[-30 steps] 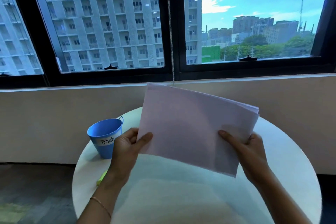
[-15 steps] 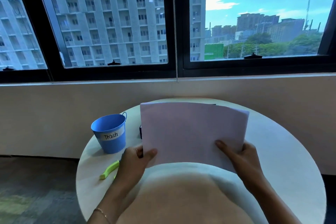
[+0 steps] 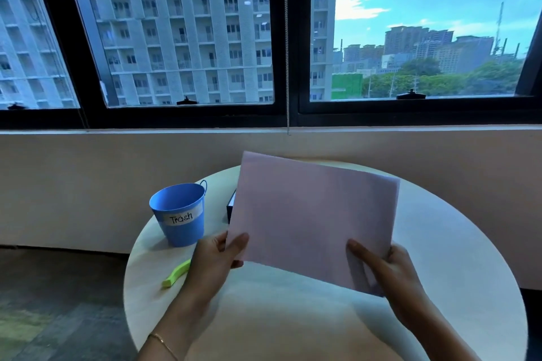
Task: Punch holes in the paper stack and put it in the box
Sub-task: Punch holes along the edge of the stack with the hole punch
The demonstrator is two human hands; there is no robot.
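While the round white bench [image 3: 457,258] carries everything else, the paper stack [image 3: 315,220] is up off it, held tilted in the air over the middle of the bench with its face toward the camera, which looks like squaring the sheets up so the edges line up before any hole gets punched. Both hands grip its near edge: the left hand [image 3: 214,261] pinches the lower left corner, thumb on the front and fingers closed behind, and the right hand [image 3: 387,269] clamps the lower right corner the same way, thumb laid across the front sheet. Holding by two corners keeps the sheets from fanning or sagging. Left of the paper stack stands a blue bucket [image 3: 179,214] labelled "Trash", upright and open; from this angle its inside shows only blue wall, so whether anything lies at the bottom cannot be told. Just behind the paper stack's left edge a dark box-like thing [image 3: 231,208] peeks out, mostly hidden, and its contents cannot be seen. Below the bucket, left of the paper stack, a small yellow-green object [image 3: 176,273] lies flat on the bench, untouched
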